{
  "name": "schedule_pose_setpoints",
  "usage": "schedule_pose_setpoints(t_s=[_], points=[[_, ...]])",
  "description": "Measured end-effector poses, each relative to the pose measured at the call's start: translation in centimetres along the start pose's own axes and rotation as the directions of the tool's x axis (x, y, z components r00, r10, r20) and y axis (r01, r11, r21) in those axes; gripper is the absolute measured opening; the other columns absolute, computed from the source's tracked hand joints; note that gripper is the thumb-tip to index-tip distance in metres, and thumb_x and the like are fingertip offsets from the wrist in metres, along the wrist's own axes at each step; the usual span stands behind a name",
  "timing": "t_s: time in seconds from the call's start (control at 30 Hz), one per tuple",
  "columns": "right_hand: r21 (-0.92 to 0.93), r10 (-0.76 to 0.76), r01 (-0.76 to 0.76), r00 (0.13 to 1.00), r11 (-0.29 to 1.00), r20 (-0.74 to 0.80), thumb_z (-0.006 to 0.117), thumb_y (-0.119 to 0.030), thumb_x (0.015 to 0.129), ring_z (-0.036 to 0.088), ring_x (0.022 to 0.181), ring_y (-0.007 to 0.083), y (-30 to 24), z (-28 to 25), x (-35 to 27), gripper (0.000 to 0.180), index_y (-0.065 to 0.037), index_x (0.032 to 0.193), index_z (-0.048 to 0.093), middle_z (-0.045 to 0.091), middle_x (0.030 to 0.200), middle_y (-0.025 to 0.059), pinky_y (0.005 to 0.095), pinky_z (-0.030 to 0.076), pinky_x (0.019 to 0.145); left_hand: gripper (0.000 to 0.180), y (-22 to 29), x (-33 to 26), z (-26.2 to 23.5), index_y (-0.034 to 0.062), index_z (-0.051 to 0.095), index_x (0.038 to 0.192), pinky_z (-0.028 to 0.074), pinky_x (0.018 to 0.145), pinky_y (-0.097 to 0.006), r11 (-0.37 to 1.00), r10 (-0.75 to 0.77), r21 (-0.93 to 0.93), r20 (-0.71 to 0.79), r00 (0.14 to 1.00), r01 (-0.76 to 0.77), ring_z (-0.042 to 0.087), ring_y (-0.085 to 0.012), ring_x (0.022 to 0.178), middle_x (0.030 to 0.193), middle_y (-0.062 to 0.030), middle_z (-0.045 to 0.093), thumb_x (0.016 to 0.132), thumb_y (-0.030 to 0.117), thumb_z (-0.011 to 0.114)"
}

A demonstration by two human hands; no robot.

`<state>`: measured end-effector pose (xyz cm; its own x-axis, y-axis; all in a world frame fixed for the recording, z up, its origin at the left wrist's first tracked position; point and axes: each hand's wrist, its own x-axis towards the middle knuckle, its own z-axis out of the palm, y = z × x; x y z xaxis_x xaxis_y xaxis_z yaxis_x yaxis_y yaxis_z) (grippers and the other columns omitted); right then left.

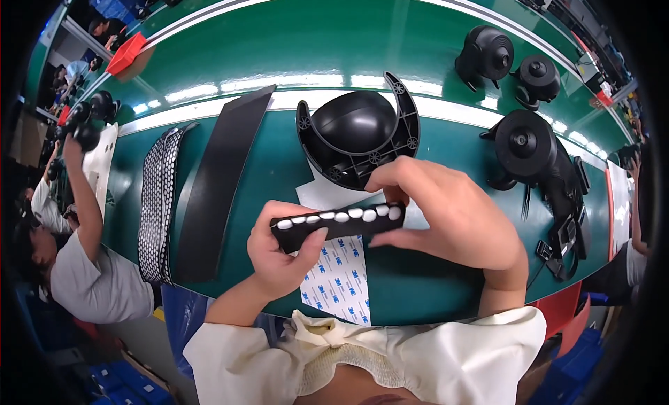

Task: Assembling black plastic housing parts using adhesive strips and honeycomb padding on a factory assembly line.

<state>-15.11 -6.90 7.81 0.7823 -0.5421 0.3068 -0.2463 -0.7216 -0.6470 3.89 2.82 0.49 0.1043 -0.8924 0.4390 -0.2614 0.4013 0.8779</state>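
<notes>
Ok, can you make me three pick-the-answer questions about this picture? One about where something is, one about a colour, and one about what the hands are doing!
1. Where is the round black shell?
A. On the green table, beyond the hands
B. On the floor
C. In a red bin

2. What colour are the little pads along the black strip?
A. Red
B. White
C. Yellow

3. What is happening with the black strip?
A. It lies alone on the table
B. Only one hand holds it
C. Both hands hold it

Answers:
1 A, it sits on the table above the hands.
2 B, the row of pads is white.
3 C, the left hand grips one end and the right hand the other.
</notes>
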Motion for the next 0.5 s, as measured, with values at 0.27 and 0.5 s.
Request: schedule_pose_setpoints(t_s=[0.27,0.5], points=[[0.278,0.007,-0.039,0.993,0.960,0.115,0.065,-0.003,0.066,0.056,0.075,0.0268,1.1,0.1,0.8,0.031,-0.002,0.092,0.048,0.054,0.083,0.0110,0.0327,0.045,0.064,0.075,-0.4,0.9,0.2,-0.0029,0.026,0.120,0.046,0.065,-0.023,0.992,0.024,-0.122,0.011,1.000,-0.022,0.058,-0.0131,0.075,0.086,-0.0109,0.057,0.062,-0.002,0.074],[0.226,-0.033,0.018,0.997,0.974,0.063,0.066,-0.006,0.066,0.056,0.075,0.0263,1.1,0.3,0.9,0.031,-0.003,0.093,0.051,0.054,0.081,0.0101,0.0327,0.044,0.065,0.040,-0.8,1.0,0.0,-0.0010,0.053,0.095,0.047,0.062,-0.021,0.999,0.044,0.011,-0.076,0.996,-0.043,0.059,-0.0102,0.071,0.082,-0.0085,0.061,0.061,-0.003,0.073]])
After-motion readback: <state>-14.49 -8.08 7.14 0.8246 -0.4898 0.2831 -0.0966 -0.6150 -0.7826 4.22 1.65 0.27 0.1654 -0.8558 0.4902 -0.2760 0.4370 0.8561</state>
